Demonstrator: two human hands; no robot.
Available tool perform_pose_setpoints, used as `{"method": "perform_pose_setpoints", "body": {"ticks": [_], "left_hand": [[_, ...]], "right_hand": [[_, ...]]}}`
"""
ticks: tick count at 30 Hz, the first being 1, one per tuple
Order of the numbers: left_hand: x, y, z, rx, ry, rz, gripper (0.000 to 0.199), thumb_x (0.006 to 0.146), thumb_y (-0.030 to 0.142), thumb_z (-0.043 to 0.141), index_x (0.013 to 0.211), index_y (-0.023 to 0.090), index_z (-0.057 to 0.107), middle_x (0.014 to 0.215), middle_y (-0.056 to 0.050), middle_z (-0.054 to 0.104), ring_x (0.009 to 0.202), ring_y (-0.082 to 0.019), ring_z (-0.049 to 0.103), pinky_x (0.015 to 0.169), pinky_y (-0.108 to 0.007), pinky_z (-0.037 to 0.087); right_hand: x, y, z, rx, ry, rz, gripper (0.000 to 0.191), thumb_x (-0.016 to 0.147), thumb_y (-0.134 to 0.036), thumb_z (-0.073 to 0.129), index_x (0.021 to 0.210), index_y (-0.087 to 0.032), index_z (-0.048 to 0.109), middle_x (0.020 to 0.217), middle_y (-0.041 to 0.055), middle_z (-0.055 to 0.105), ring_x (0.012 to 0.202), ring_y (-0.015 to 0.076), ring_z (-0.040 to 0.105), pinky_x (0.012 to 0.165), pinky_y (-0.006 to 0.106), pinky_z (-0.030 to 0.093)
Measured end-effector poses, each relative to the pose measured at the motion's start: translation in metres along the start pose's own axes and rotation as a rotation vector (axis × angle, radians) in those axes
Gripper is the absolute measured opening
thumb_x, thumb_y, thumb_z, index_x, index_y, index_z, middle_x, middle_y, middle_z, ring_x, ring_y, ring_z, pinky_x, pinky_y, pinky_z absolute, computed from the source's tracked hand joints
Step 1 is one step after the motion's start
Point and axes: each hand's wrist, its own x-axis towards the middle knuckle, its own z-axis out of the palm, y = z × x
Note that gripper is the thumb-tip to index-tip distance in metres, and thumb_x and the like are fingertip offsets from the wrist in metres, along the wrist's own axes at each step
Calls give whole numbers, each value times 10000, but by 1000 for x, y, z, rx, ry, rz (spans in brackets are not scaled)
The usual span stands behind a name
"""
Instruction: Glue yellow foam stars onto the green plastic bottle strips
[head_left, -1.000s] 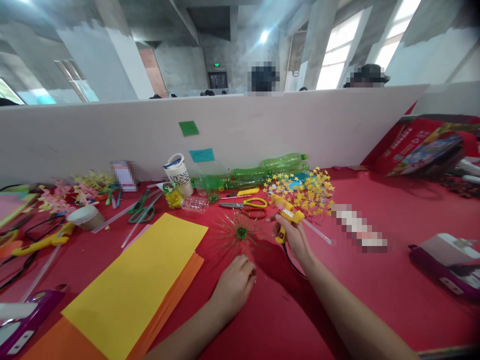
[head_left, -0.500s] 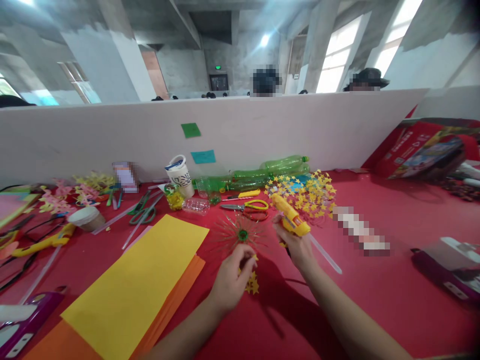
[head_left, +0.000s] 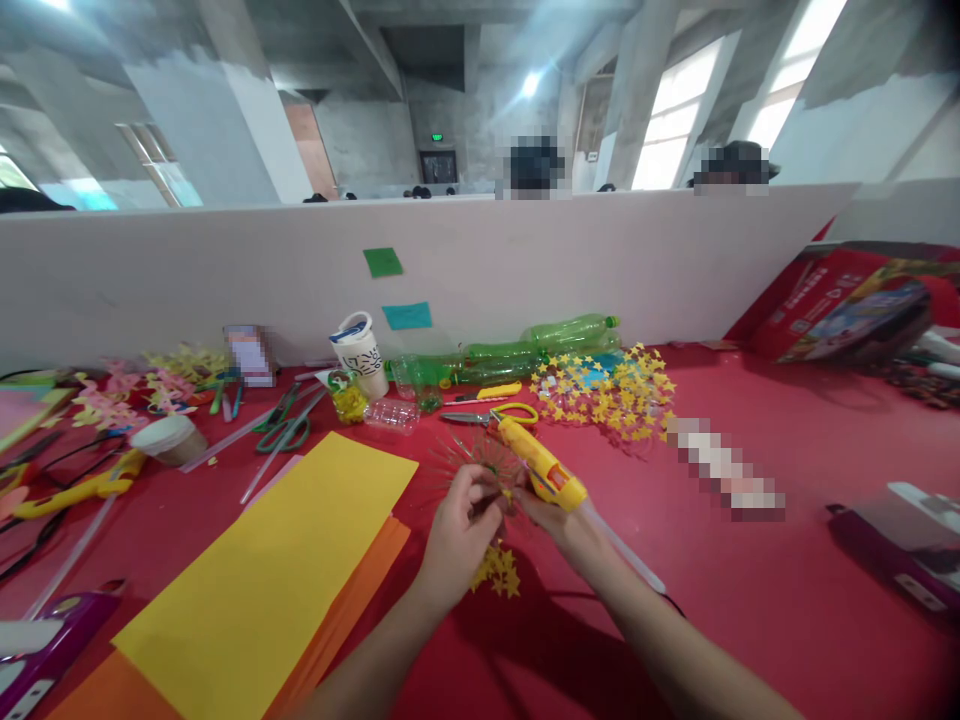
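My right hand [head_left: 559,518] grips a yellow hot glue gun [head_left: 536,460], its glue stick [head_left: 622,545] trailing behind toward me. My left hand [head_left: 459,525] is closed in a pinch on a small yellow paper star [head_left: 508,494]. Both hands meet at the near side of a clear plastic bottle piece cut into a fringe of thin strips [head_left: 454,457]; its green centre is mostly hidden by my fingers. Whether the gun's nozzle touches the star cannot be made out. Just below my left hand lies a little pile of yellow stars [head_left: 496,573].
Yellow and orange paper sheets [head_left: 277,560] lie at left. Scissors [head_left: 517,412], a yellow cutter [head_left: 499,392], green bottles [head_left: 499,360], a paper cup [head_left: 361,355] and star-covered strips [head_left: 615,395] line the back by a white partition [head_left: 600,260]. A second glue gun [head_left: 90,490] is far left.
My right hand has brought the glue gun left and down to my left hand. The left hand, with the star, has shifted slightly up against the fringed bottle piece.
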Motion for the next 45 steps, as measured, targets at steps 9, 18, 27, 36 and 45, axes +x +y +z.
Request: {"method": "perform_pose_setpoints", "body": {"ticks": [9,18,27,36,45], "left_hand": [[13,4,-17,140,244,107,112,768,275,554,770,167,582,710,9,567,645,-109,511,594,-203,415],[18,-7,-37,123,412,100,170,758,336,580,793,171,602,711,1,576,613,-109,502,532,-195,399],[16,-10,-37,177,391,147,148,788,316,542,784,181,603,730,-3,595,693,-136,528,662,-233,422],[15,-13,-38,176,391,143,137,789,301,536,779,180,600,747,-10,603,715,-143,544,686,-240,432],[16,-13,-37,157,390,149,112,782,277,540,779,182,598,747,-2,599,715,-136,536,687,-232,427]], "right_hand": [[-7,-24,-11,-134,0,-122,237,732,-357,609,918,-210,621,827,46,665,769,212,609,640,284,493],[-16,-12,-10,-240,-136,-178,231,758,-346,594,953,-231,636,860,50,676,776,225,614,712,336,506],[-17,-3,-9,-309,-130,-132,286,746,-371,605,984,-214,629,888,61,671,798,238,610,753,367,498],[-17,0,-10,-365,-162,-181,184,774,-333,582,901,-214,644,779,35,662,695,202,588,662,311,495],[-16,-8,-7,-417,-158,-233,165,785,-347,552,790,-202,631,707,32,629,621,182,554,578,274,462]]}}
